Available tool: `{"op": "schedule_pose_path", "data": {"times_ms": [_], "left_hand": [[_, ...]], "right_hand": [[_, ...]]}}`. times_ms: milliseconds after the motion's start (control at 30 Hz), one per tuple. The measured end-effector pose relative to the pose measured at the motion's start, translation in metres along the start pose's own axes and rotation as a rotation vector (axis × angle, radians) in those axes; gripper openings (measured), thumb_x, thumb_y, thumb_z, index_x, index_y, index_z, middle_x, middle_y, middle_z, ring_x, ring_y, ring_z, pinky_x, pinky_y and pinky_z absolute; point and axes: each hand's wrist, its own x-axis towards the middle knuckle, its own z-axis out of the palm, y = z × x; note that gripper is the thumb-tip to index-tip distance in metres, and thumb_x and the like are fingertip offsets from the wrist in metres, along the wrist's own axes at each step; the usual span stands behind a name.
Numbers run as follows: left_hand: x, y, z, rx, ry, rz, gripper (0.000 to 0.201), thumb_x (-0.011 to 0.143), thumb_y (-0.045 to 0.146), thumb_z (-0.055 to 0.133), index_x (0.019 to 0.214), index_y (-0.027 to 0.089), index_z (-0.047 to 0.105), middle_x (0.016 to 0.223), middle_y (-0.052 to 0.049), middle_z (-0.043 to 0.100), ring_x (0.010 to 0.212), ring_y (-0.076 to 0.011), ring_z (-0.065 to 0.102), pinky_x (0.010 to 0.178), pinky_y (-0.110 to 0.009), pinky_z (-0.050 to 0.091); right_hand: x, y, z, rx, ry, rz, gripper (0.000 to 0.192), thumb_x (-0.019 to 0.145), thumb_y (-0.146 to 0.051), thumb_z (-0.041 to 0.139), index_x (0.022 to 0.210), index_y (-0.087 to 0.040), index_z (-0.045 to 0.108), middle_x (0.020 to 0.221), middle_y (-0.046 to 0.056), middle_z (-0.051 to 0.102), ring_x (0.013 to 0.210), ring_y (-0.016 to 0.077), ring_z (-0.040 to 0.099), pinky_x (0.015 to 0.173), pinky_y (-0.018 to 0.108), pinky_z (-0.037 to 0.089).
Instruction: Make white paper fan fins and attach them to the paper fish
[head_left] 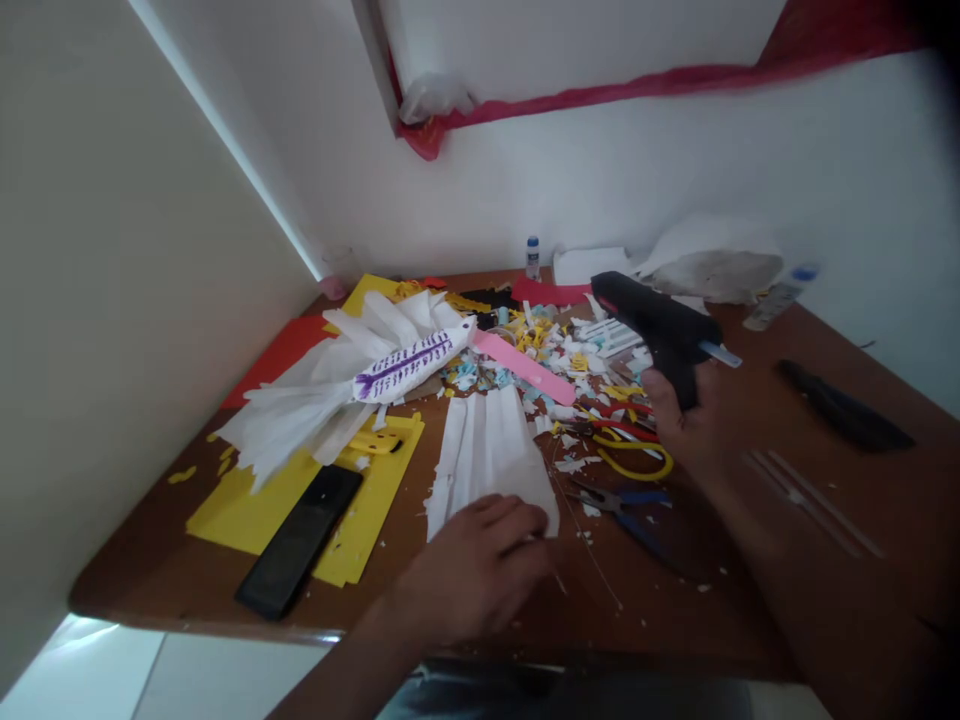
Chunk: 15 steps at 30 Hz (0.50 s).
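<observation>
Over the cluttered wooden table (pixel 187 560), your right hand (pixel 686 420) is clenched around the black glue gun (pixel 656 325), nozzle raised clear of the scraps, while your left hand (pixel 472 570) presses curled fingertips on the pleated white paper (pixel 487 450), apparently steadying it.

Scissors (pixel 626 440), scraps (pixel 555 360) crowd centre; right tabletop (pixel 750 400) open.

1 glue gun (pixel 656 325), 2 glue bottles (pixel 532 257), 1 phone (pixel 300 540), 2 hands (pixel 469 570)
</observation>
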Motion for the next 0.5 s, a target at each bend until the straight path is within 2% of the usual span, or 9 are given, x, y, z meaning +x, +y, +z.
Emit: {"op": "schedule_pose_path", "data": {"times_ms": [133, 233, 333, 500], "left_hand": [[-0.04, -0.012, -0.012, -0.11, 0.054, -0.15, 0.026, 0.091, 0.008, 0.051, 0.112, 0.02, 0.059, 0.112, -0.011, 0.064, 0.098, -0.0239, 0.061, 0.086, -0.037, 0.052], [-0.059, -0.014, -0.011, -0.119, 0.043, -0.214, 0.022, 0.087, 0.009, 0.051, 0.105, 0.021, 0.057, 0.11, -0.011, 0.063, 0.095, -0.0236, 0.061, 0.081, -0.036, 0.051], [-0.064, -0.011, -0.005, -0.083, 0.001, -0.214, 0.018, 0.084, 0.01, 0.054, 0.098, 0.021, 0.055, 0.106, -0.009, 0.062, 0.092, -0.0237, 0.06, 0.08, -0.037, 0.05], [-0.054, -0.005, 0.002, -0.018, -0.106, -0.163, 0.012, 0.083, 0.014, 0.058, 0.092, 0.021, 0.055, 0.104, -0.009, 0.063, 0.09, -0.0245, 0.057, 0.083, -0.04, 0.049]], "right_hand": [[-0.001, -0.007, -0.004, -0.074, -0.021, -0.041, 0.041, 0.103, -0.055, 0.059, 0.109, -0.02, 0.079, 0.09, 0.014, 0.078, 0.091, 0.0352, 0.076, 0.082, 0.043, 0.058], [-0.004, -0.009, -0.004, -0.087, -0.019, -0.052, 0.044, 0.1, -0.057, 0.058, 0.104, -0.018, 0.079, 0.084, 0.015, 0.077, 0.092, 0.0385, 0.076, 0.083, 0.046, 0.059], [-0.007, -0.009, -0.001, -0.086, -0.019, -0.065, 0.048, 0.098, -0.061, 0.056, 0.101, -0.018, 0.077, 0.091, 0.017, 0.079, 0.091, 0.0384, 0.077, 0.083, 0.048, 0.061], [-0.01, -0.006, 0.004, -0.11, -0.008, -0.085, 0.052, 0.096, -0.063, 0.057, 0.104, -0.015, 0.076, 0.094, 0.02, 0.08, 0.086, 0.0395, 0.079, 0.077, 0.048, 0.062]]}}
